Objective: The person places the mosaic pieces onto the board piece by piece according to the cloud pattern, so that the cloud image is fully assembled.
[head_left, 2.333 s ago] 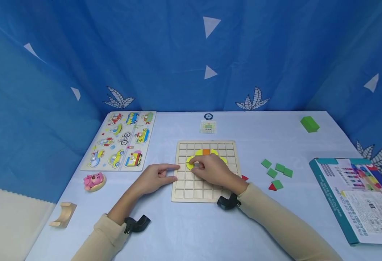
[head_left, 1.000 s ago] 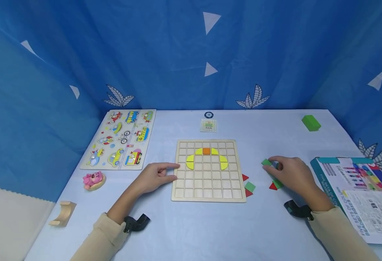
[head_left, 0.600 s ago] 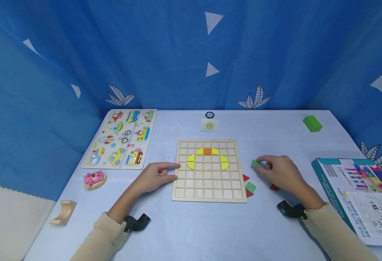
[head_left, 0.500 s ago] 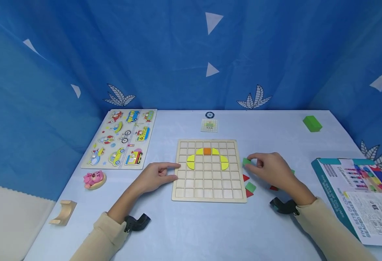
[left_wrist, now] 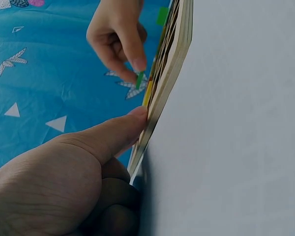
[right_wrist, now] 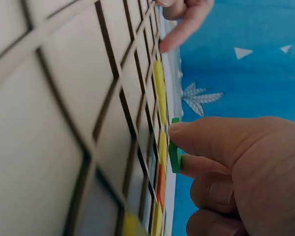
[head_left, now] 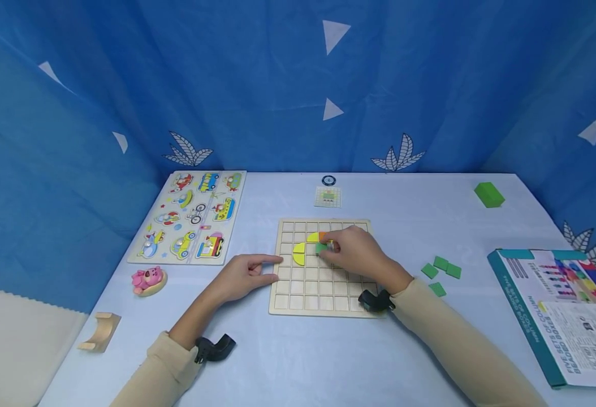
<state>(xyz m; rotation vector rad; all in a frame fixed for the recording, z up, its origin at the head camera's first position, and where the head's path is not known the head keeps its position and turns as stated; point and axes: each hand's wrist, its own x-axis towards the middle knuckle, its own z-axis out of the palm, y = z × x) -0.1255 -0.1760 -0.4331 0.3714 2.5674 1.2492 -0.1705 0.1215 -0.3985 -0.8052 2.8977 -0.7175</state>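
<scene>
My right hand [head_left: 356, 249] pinches a green square tile [head_left: 320, 247] between thumb and index finger, over the upper middle of a wooden grid board [head_left: 288, 304]. In the right wrist view the tile [right_wrist: 175, 156] stands on edge, close over the grid. Yellow quarter-round tiles [head_left: 299, 259] and an orange square tile [head_left: 323, 234] lie in the board's cells; those on the right are hidden by my right hand. My left hand [head_left: 239, 277] touches the board's left edge with index finger and thumb extended. The left wrist view shows its thumb [left_wrist: 123, 129] at the board's side.
Several loose green tiles [head_left: 437, 289] lie right of the board. A pattern card [head_left: 328, 196] lies behind it, and a green block [head_left: 489, 194] at the back right. Around the sides are a picture puzzle [head_left: 188, 217], a pink figure [head_left: 147, 281], a wooden arch [head_left: 99, 332] and a boxed toy [head_left: 557, 316].
My right hand left the yellow tiles, took a green tile from the loose ones at the right and carried it left over the board. My left hand stayed at the board's edge.
</scene>
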